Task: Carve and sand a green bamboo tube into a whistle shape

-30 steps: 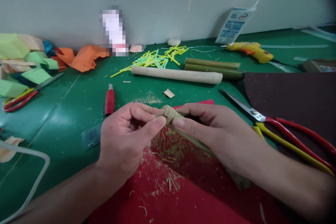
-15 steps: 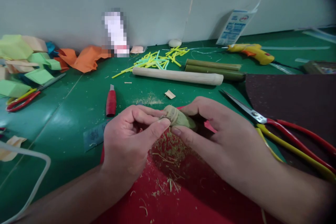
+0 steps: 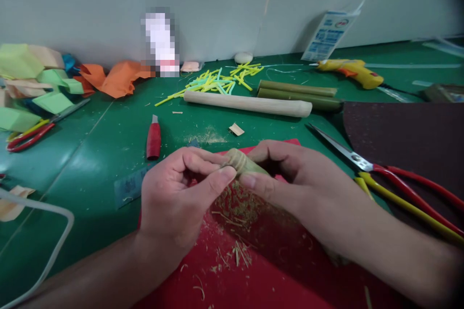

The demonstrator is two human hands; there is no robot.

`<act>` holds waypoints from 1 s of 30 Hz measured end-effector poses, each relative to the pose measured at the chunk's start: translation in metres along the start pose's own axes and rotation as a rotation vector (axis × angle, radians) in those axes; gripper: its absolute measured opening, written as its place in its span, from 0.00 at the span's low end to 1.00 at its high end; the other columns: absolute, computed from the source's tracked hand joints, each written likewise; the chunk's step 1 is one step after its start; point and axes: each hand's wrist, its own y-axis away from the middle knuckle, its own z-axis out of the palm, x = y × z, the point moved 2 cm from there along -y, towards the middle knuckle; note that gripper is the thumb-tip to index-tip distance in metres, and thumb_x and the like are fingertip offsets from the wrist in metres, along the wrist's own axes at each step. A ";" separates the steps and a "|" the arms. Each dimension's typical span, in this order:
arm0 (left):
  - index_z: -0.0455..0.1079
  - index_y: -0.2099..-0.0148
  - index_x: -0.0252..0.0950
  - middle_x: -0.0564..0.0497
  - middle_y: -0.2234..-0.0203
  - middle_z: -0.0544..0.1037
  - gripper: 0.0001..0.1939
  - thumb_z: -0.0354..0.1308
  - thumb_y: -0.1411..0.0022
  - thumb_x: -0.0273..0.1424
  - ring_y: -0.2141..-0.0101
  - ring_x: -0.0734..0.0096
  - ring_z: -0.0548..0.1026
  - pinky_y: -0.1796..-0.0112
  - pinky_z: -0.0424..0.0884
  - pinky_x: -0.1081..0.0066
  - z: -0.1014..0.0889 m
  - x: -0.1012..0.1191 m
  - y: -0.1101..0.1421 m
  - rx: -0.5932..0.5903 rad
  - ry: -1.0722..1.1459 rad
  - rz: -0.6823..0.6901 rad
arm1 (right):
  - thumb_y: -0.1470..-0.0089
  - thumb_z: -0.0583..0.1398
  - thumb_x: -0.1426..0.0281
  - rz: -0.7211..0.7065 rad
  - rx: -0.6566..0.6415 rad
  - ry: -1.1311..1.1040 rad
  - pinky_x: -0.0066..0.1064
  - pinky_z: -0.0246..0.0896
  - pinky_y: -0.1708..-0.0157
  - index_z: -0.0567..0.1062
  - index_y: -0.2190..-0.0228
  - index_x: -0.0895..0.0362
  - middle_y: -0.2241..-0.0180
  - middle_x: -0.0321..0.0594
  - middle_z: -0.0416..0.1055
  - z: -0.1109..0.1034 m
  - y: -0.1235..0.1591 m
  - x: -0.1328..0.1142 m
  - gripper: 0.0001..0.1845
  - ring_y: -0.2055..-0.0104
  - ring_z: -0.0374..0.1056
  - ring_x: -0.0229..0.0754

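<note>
Over the red mat (image 3: pixel 224 280) my right hand (image 3: pixel 290 174) is closed around a green bamboo stick (image 3: pixel 253 166). The stick's ringed, paler end points away to the left, and its near part is mostly hidden beneath my right hand and forearm. My left hand (image 3: pixel 184 178) pinches thumb and forefinger against that ringed end. A thin dark edge shows between the left fingertips, too small to name. Bamboo shavings and fibres (image 3: pixel 241 203) lie on the mat below both hands.
A peeled bamboo stick (image 3: pixel 246 105) lies before two green bamboo pieces (image 3: pixel 297 96) and cut yellow straws (image 3: pixel 206 82). Red-handled knife (image 3: pixel 153 142) is left; large scissors (image 3: pixel 358 159) are right. A yellow glue gun (image 3: pixel 351 71) lies behind, folded paper (image 3: pixel 21 63) at far left.
The bamboo stick turns and tilts between my hands as my right fingers rise, shift along it and settle back. My left hand keeps its pinch at the ringed end.
</note>
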 end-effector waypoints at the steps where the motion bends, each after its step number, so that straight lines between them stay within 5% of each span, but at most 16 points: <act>1: 0.71 0.77 0.38 0.59 0.74 0.79 0.09 0.67 0.49 0.24 0.69 0.80 0.77 0.66 0.75 0.82 0.001 0.000 0.000 0.011 -0.014 0.002 | 0.50 0.62 0.56 -0.045 0.072 0.140 0.33 0.63 0.73 0.73 0.71 0.52 0.71 0.37 0.75 -0.001 0.002 -0.001 0.12 0.69 0.69 0.43; 4: 0.71 0.77 0.38 0.58 0.74 0.79 0.10 0.67 0.49 0.25 0.68 0.78 0.77 0.64 0.75 0.79 0.004 0.002 0.002 0.030 -0.067 0.027 | 0.49 0.61 0.61 -0.311 0.279 0.495 0.35 0.61 0.72 0.74 0.70 0.53 0.72 0.38 0.72 -0.001 0.007 -0.007 0.08 0.71 0.66 0.43; 6: 0.71 0.77 0.39 0.58 0.75 0.78 0.09 0.67 0.48 0.25 0.68 0.77 0.77 0.65 0.75 0.78 0.004 0.003 0.003 0.031 -0.099 0.035 | 0.47 0.60 0.63 -0.421 0.302 0.566 0.37 0.62 0.68 0.75 0.68 0.54 0.70 0.40 0.72 0.001 0.009 -0.007 0.08 0.68 0.67 0.45; 12: 0.72 0.76 0.39 0.58 0.72 0.80 0.09 0.67 0.49 0.25 0.67 0.77 0.78 0.67 0.75 0.79 0.001 0.003 0.004 0.018 -0.030 0.011 | 0.47 0.60 0.54 -0.049 0.022 0.010 0.35 0.65 0.71 0.74 0.68 0.51 0.68 0.39 0.76 0.002 0.002 0.001 0.14 0.68 0.71 0.44; 15: 0.71 0.76 0.39 0.58 0.72 0.79 0.09 0.67 0.50 0.24 0.69 0.78 0.77 0.68 0.74 0.79 0.000 0.004 0.004 0.016 -0.023 -0.004 | 0.47 0.60 0.53 -0.014 -0.032 -0.058 0.34 0.64 0.74 0.73 0.69 0.52 0.70 0.38 0.76 0.004 0.002 0.000 0.15 0.70 0.71 0.44; 19: 0.70 0.77 0.39 0.58 0.73 0.79 0.10 0.67 0.49 0.25 0.68 0.77 0.77 0.66 0.75 0.79 0.002 0.005 0.005 0.065 -0.064 0.024 | 0.49 0.62 0.61 -0.280 0.274 0.345 0.34 0.60 0.74 0.72 0.71 0.53 0.71 0.38 0.72 0.002 0.005 -0.004 0.09 0.70 0.67 0.43; 22: 0.71 0.76 0.39 0.58 0.75 0.78 0.09 0.66 0.48 0.24 0.69 0.76 0.77 0.67 0.75 0.78 0.004 0.006 0.006 0.089 -0.107 0.060 | 0.46 0.59 0.66 -0.533 0.341 0.619 0.36 0.60 0.71 0.74 0.69 0.56 0.71 0.40 0.69 0.004 0.010 -0.006 0.06 0.69 0.66 0.43; 24: 0.71 0.76 0.39 0.58 0.76 0.78 0.09 0.66 0.48 0.25 0.70 0.77 0.76 0.67 0.75 0.77 0.004 0.005 0.007 0.088 -0.119 0.077 | 0.46 0.59 0.67 -0.575 0.323 0.638 0.36 0.61 0.69 0.74 0.67 0.56 0.70 0.40 0.70 0.004 0.011 -0.006 0.06 0.68 0.66 0.43; 30: 0.70 0.76 0.39 0.57 0.70 0.80 0.09 0.66 0.48 0.26 0.66 0.74 0.78 0.65 0.75 0.75 -0.001 0.001 0.005 0.024 -0.123 0.063 | 0.45 0.59 0.58 -0.117 0.106 0.198 0.33 0.65 0.71 0.74 0.70 0.52 0.69 0.37 0.75 0.001 0.005 -0.006 0.11 0.68 0.70 0.42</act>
